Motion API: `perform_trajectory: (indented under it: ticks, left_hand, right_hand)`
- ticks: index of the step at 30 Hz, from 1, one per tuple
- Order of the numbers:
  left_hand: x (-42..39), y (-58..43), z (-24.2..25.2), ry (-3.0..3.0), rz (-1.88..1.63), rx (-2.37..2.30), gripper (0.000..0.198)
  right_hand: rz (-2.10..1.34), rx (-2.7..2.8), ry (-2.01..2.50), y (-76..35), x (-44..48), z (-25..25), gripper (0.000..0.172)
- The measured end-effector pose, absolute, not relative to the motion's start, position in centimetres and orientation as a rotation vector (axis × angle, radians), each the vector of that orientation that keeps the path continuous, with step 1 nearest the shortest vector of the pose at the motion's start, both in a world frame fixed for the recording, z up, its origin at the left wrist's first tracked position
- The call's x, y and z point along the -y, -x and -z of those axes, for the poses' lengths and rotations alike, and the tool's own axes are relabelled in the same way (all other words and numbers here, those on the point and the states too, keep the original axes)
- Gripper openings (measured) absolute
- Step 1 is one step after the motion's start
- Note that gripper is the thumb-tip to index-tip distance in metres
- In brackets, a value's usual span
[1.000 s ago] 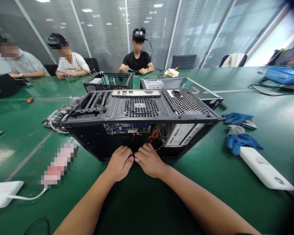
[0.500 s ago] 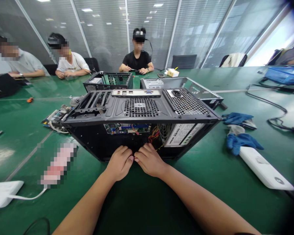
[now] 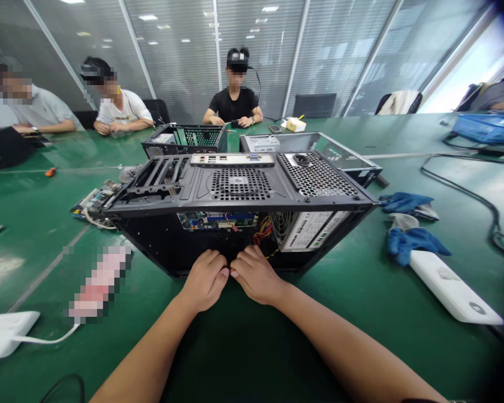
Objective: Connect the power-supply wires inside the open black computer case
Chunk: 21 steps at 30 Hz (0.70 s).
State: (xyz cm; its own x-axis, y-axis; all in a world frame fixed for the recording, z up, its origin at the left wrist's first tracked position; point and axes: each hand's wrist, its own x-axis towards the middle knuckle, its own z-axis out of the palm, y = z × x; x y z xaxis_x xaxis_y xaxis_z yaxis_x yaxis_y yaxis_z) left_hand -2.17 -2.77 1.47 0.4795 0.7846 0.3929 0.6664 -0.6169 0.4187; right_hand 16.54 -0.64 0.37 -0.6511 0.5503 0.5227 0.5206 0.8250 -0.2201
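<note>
"One left hand [image 3: 205, 282] and one right hand [image 3: 256, 274], both at the near lower edge of the computer case [image 3: 243, 207], agreed?"

"Agreed. They sit side by side, thumbs nearly meeting."

"And the fingers?"

"Curled on both hands. Their tips are partly hidden, so I cannot tell whether they grip the edge or just rest there."

"Where's the case, exactly?"

"In the middle of the green surface [image 3: 340, 313], straight in front of the person. Its vented back panel faces up, and its open side faces the person."

"So you can see inside?"

"Partly: a circuit board [image 3: 216, 220], some coloured wires [image 3: 264, 230] just above the right hand, and the labelled power supply [image 3: 315, 230] to the right of them."

"What's around it?"

"Blue gloves [image 3: 418, 238] to the right, near a white device [image 3: 453, 288]. Behind it, a black case frame [image 3: 185, 137]. On the far side, someone in a black shirt [image 3: 234, 103] is seated."
</note>
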Motion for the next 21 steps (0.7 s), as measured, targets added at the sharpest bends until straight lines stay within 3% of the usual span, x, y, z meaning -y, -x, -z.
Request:
perform_trajectory:
  ticks: [21]
  left_hand:
    - [2.81, 2.34, -1.14, -2.501, -0.828, -1.296, 0.024]
  right_hand:
    - [0.018, 2.425, 0.751, -16.73, 0.52, 0.20, 0.023]
